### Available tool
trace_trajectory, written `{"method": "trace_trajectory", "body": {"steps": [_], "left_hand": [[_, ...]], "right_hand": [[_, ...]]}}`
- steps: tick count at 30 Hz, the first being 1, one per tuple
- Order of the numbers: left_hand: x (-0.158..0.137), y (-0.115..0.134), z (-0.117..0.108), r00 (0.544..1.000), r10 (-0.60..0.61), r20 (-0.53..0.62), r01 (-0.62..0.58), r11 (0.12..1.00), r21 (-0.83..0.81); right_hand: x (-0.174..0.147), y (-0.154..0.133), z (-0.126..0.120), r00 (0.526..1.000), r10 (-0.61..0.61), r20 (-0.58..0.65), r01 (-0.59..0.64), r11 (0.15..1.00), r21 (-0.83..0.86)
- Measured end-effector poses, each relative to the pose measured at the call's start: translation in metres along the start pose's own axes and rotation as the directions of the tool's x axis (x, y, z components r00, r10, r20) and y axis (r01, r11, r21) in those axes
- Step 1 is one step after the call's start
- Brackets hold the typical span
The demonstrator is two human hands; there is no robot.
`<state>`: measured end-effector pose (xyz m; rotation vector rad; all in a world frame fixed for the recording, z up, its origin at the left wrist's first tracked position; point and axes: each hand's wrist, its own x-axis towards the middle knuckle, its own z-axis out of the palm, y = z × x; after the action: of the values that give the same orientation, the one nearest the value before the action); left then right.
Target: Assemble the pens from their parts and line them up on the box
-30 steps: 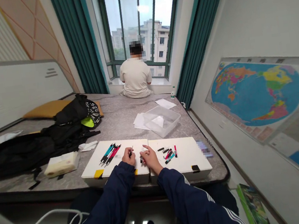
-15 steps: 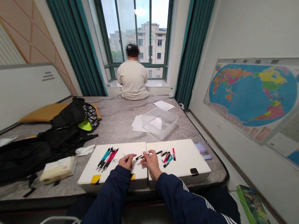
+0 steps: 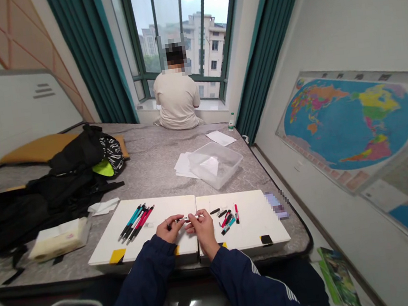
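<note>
My left hand (image 3: 171, 228) is closed in a pinch on a slim dark and silver pen part (image 3: 183, 219). My right hand (image 3: 202, 227) pinches at the other end of it, fingertips almost touching those of the left. The fingers hide most of the piece. Both hands hover over the seam between two white boxes. On the left box (image 3: 103, 244), several teal, black and red pens (image 3: 138, 223) lie side by side. Beside my right hand, several short black, red and teal pen pieces (image 3: 227, 218) are scattered on the right box (image 3: 243, 240).
Behind the boxes are a clear plastic bin (image 3: 217, 169) and white papers (image 3: 183, 166). To the left lie a tissue pack (image 3: 59, 240) and a black bag (image 3: 67, 176). A person (image 3: 178, 98) sits by the window, facing away. A bottle (image 3: 231, 122) stands farther back.
My hands have come together, so the two pieces held apart before now meet between my fingertips. The view has shifted slightly. The pens and loose pieces lie as before.
</note>
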<state>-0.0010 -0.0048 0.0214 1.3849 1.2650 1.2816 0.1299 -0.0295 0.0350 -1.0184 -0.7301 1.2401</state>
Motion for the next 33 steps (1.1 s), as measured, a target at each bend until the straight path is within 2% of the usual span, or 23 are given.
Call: {"method": "trace_trajectory", "body": {"steps": [5, 11, 18, 27, 33], "left_hand": [[0.0, -0.001, 0.0, 1.0, 0.003, -0.022, -0.003, 1.0, -0.009], [0.003, 0.003, 0.007, 0.995, -0.076, -0.062, 0.074, 0.997, -0.037], [0.004, 0.002, 0.005, 0.995, -0.092, -0.045, 0.088, 0.992, -0.093], [0.002, 0.004, 0.006, 0.996, -0.056, -0.07, 0.05, 0.995, -0.082], [0.007, -0.007, 0.006, 0.998, -0.037, -0.049, 0.032, 0.995, -0.097]], "right_hand": [[0.003, -0.002, -0.001, 0.999, 0.036, 0.001, -0.036, 0.999, 0.035], [-0.001, -0.002, -0.001, 0.995, 0.094, 0.035, -0.094, 0.996, -0.003], [-0.001, -0.008, -0.003, 0.969, 0.179, 0.169, -0.154, 0.976, -0.151], [0.0, -0.004, -0.008, 0.964, 0.119, 0.239, -0.075, 0.979, -0.187], [0.001, -0.004, -0.007, 0.96, 0.079, 0.268, -0.019, 0.975, -0.221]]}}
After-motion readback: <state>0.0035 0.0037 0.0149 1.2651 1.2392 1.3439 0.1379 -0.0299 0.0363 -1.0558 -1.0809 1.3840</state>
